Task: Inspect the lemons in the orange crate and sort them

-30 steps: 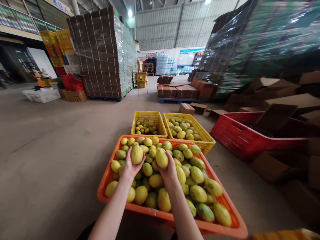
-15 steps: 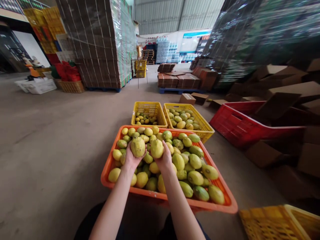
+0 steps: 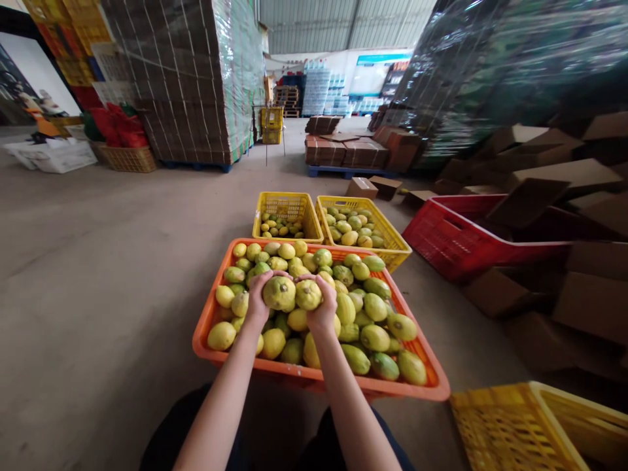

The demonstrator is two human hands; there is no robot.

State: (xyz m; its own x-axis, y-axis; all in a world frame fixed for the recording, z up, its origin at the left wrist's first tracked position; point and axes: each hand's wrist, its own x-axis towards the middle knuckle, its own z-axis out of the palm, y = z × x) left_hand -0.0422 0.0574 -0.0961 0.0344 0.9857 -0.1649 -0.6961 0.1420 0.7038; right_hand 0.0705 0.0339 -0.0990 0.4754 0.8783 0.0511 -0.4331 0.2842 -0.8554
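Observation:
My left hand (image 3: 257,302) is wrapped around a round yellow-green papaya (image 3: 279,293) with a dark stem spot facing me. A slightly smaller, yellower papaya (image 3: 309,295) rests in the grip of my right hand (image 3: 324,311). Both fruits are held side by side, close together, over an orange crate (image 3: 432,384). Many more papayas fill that crate in a loose layer, from yellow to green, such as a green one (image 3: 384,366) near the front edge. My fingers curl behind the held fruits and are partly hidden.
Behind the orange crate stand two yellow crates, the left (image 3: 314,226) with small fruits, the right (image 3: 400,252) fuller. To the right are a red crate (image 3: 436,242) and cardboard boxes (image 3: 589,304). Another yellow crate (image 3: 505,418) sits at the lower right. Wrapped stacks (image 3: 171,78) rise behind.
Both papayas have been tilted in my hands, so their stem ends now face me more. The two fruits are closer together. The view has shifted slightly.

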